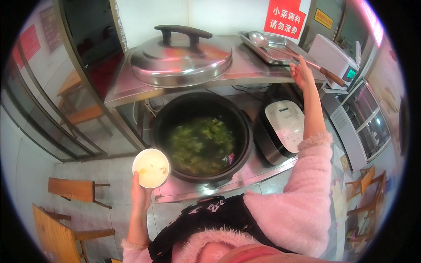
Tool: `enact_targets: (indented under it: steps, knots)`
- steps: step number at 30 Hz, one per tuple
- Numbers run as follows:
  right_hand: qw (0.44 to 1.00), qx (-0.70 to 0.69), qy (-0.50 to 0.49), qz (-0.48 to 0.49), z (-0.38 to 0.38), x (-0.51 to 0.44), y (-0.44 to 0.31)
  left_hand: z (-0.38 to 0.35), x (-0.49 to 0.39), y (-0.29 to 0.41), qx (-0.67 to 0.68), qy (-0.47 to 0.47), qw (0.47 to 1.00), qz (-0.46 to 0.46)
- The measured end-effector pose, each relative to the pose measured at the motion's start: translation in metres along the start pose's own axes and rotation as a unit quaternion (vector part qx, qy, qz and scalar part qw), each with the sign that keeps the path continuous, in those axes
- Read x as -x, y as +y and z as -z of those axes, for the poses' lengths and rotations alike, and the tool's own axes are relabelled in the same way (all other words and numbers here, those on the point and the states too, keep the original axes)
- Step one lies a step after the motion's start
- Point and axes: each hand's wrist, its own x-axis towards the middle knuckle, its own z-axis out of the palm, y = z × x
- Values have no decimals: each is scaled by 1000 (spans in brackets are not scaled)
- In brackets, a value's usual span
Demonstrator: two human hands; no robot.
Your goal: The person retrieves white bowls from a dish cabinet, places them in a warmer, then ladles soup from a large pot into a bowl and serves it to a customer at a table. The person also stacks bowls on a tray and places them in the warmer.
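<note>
My left hand (pixel 142 190) grips a white bowl (pixel 151 168) by its side, with the thumb near the rim. Its pale inside shows a few yellowish bits. Just right of the bowl is a wide black pot (pixel 247 144) of dark liquid with green leafy pieces (pixel 207 134). My right hand (pixel 302 74) is raised at the front edge of a metal tray (pixel 279 60), fingers apart and partly bent. It is at the shaft of a metal ladle (pixel 259 38), whose bowl rests in the tray. The ladle's wooden handle (pixel 332 77) sticks out to the right.
A large steel lid (pixel 182 60) with a black handle sits on the metal shelf (pixel 113 93) above the pot. Right of the pot stands a rice cooker (pixel 279 128). A white appliance (pixel 334 60) is beyond the tray. Wooden stools (pixel 74 189) stand at lower left.
</note>
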Motion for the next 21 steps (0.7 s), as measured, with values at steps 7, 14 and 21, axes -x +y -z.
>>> enact_targets:
  steps: [7,14,21]
  knots:
    - [730,336,-255,538,-129,75,20,28,3,11,2,18,1000,-20]
    - [682,516,-314,412,-276,91,15,57,10,21,23,69,997,-30]
    - [697,531,-293,381,-276,132,16,81,17,26,14,66,997,-27]
